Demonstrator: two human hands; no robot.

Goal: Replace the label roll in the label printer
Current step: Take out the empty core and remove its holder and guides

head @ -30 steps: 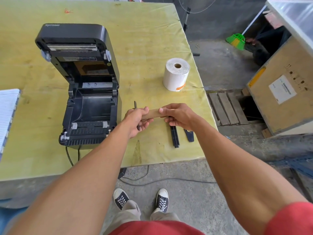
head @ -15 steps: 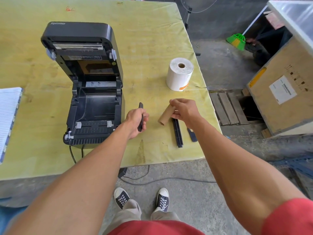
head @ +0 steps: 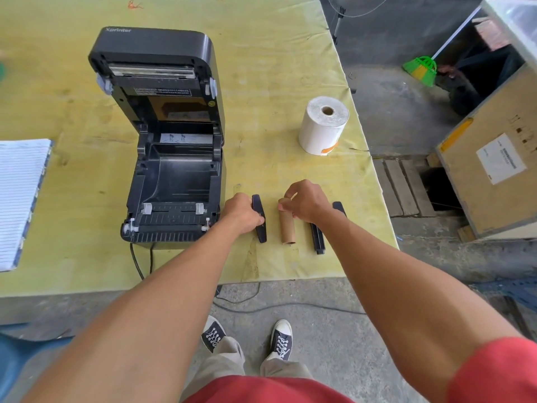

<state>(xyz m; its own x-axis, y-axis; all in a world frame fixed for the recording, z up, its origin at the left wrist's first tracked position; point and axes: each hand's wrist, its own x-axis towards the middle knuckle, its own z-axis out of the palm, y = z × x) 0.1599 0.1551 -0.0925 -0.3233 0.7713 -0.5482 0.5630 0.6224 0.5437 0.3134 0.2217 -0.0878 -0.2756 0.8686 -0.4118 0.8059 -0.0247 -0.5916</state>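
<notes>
The black label printer (head: 171, 181) stands open on the table, its lid raised and its roll bay empty. A full white label roll (head: 323, 126) stands upright to the right of it. My left hand (head: 242, 215) grips a black roll guide piece (head: 259, 219) lying on the table beside the printer. My right hand (head: 305, 202) holds the far end of an empty brown cardboard core (head: 287, 228), which lies on the table. A black spindle bar (head: 316, 237) lies just right of the core, partly hidden by my right wrist.
A lined notepad (head: 20, 199) lies at the table's left edge. The yellow-green table (head: 276, 68) ends just right of the roll and bar. A wooden crate (head: 491, 158) and a green broom (head: 421, 69) are on the floor to the right. Printer cables hang off the front edge.
My hands pulled the guide piece and the core apart. Both were then lowered onto the table, the core laid lengthwise beside the spindle bar.
</notes>
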